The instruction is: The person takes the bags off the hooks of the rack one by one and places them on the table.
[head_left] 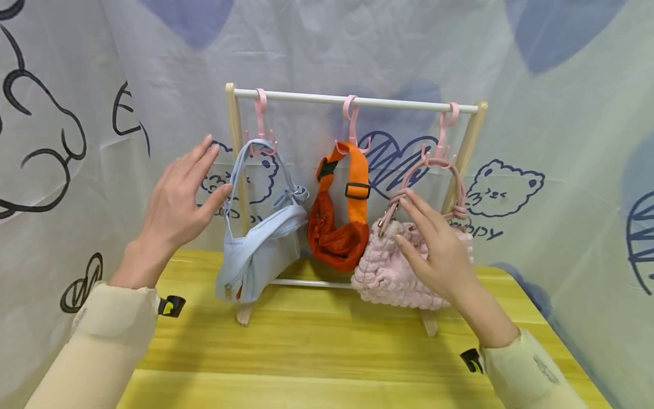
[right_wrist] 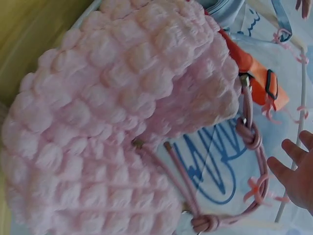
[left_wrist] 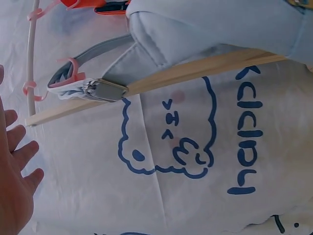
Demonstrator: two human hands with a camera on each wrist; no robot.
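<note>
Three bags hang from pink hooks on a small rack. The light blue shoulder bag [head_left: 265, 250] is at the left, its strap looped over a hook [head_left: 261, 113]. An orange-red belt bag [head_left: 339, 238] hangs in the middle by its buckled strap. At the right is a puffy pink handbag [head_left: 388, 272] with knotted cord handles [head_left: 409, 176]. My left hand [head_left: 179, 196] is raised beside the blue bag with fingers straight, holding nothing. My right hand [head_left: 436, 250] is in front of the pink handbag, fingers extended; in the right wrist view it is apart from the handles.
The rack has a white top bar [head_left: 317, 98], wooden side posts [head_left: 470, 139] and a low white bar [head_left: 311, 283]. It stands on a yellow wood-grain table [head_left: 317, 346]. Behind and at both sides hangs a pale curtain [head_left: 306, 45] printed with bears and hearts.
</note>
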